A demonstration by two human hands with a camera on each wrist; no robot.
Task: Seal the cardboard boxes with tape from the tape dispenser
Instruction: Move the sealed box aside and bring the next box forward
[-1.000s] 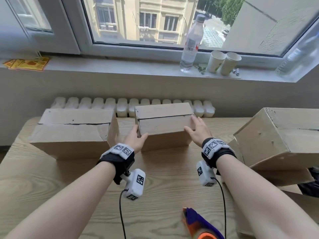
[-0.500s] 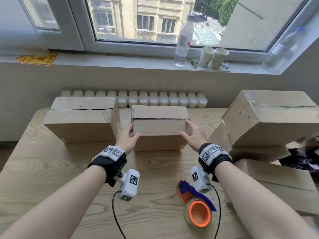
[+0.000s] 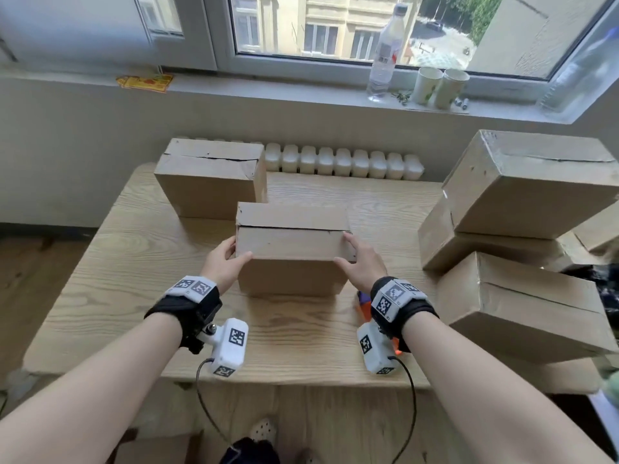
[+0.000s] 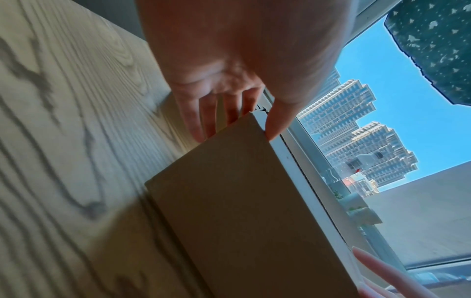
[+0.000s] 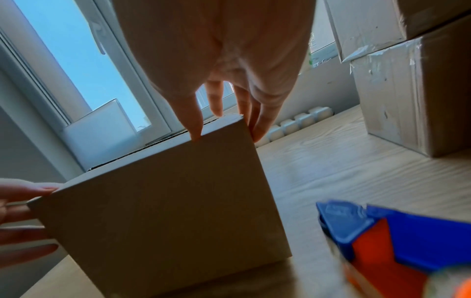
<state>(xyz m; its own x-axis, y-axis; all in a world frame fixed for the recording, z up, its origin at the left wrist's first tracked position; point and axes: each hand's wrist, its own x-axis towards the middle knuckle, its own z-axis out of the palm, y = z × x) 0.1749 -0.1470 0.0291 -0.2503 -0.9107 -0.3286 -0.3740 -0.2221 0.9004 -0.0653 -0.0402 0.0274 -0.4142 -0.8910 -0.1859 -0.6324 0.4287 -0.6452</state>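
Note:
A small brown cardboard box (image 3: 291, 249) with closed top flaps stands on the wooden table (image 3: 134, 296), near its middle. My left hand (image 3: 235, 251) grips its left end, thumb on the front face and fingers round the side. My right hand (image 3: 344, 247) grips the right end the same way. The left wrist view shows the left hand (image 4: 237, 125) on a corner of the box (image 4: 242, 211). The right wrist view shows the right hand (image 5: 224, 129) on the box (image 5: 165, 211). The blue and orange tape dispenser (image 5: 397, 242) lies on the table just right of the box, mostly hidden under my right wrist (image 3: 363, 304).
A larger cardboard box (image 3: 207, 182) stands behind at the back left. Stacked boxes (image 3: 522, 195) fill the table's right side. A radiator (image 3: 345, 162) runs behind the table. The windowsill holds a bottle (image 3: 385, 55) and two paper cups (image 3: 438, 83).
Both hands have drawn the small box toward me, away from the larger box at the back left. The tape dispenser now sits under my right wrist.

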